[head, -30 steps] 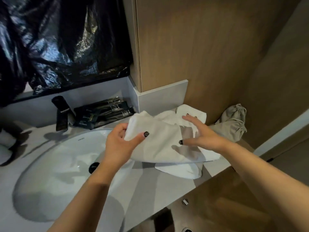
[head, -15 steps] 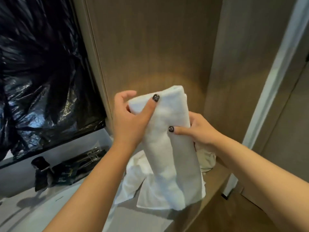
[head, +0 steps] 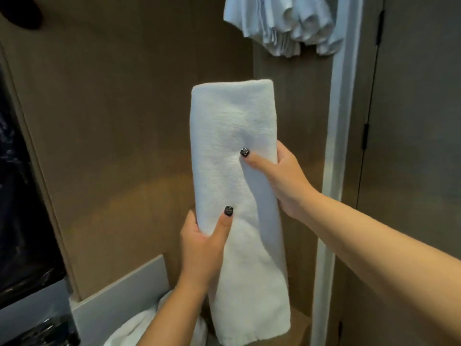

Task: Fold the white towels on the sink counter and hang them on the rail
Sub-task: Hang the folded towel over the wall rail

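A folded white towel (head: 234, 146) stands upright in the air in front of the wooden wall, a long narrow strip with its fold at the top. My left hand (head: 202, 248) grips its lower left edge, thumb on the front. My right hand (head: 282, 181) holds its right edge higher up, thumb pressed on the front, fingers behind. Another white towel (head: 139, 325) lies crumpled on the counter at the bottom, partly hidden by my left arm. Several white towels (head: 287, 23) hang bunched at the top right; the rail itself is not visible.
A black plastic sheet (head: 22, 208) covers the left side. A grey backsplash ledge (head: 119, 293) runs below the wood panel. A white door frame (head: 334, 171) and a dark door (head: 411, 146) stand to the right.
Both hands lifted the folded towel off the counter and raised it upright. My left hand slid from its top corner down to the lower edge. My view tilted up toward the hanging towels.
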### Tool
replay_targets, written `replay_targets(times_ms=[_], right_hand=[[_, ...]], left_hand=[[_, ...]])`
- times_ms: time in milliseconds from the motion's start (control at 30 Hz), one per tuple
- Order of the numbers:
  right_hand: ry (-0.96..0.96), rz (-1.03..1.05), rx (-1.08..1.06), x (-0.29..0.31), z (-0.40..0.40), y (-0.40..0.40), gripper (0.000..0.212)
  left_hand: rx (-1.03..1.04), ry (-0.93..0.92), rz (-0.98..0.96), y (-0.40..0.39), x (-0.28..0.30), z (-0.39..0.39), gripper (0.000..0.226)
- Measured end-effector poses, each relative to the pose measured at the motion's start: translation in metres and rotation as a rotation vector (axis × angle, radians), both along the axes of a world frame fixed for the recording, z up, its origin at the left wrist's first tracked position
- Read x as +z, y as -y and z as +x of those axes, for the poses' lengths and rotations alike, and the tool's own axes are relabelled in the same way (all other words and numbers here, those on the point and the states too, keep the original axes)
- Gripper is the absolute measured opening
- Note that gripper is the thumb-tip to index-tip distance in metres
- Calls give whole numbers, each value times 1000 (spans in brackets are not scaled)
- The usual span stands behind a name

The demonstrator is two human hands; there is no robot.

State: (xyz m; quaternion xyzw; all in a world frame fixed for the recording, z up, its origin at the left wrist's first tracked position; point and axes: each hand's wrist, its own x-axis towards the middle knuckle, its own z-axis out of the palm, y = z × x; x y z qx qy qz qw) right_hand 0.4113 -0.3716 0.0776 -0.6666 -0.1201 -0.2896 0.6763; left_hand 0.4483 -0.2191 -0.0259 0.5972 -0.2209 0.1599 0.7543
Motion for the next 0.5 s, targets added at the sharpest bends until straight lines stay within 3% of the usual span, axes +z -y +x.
replay_targets(times_ms=[200, 333, 500], right_hand=[[122, -117, 11, 39, -6, 85, 50], [262, -16, -35, 75, -6, 116, 33], [438, 43, -78, 144, 10, 124, 26]], left_hand=[[-6, 141, -61, 89, 67, 11, 53], [-9, 253, -57, 130, 122, 11, 45], [48, 354, -114, 147, 183, 25, 53]])
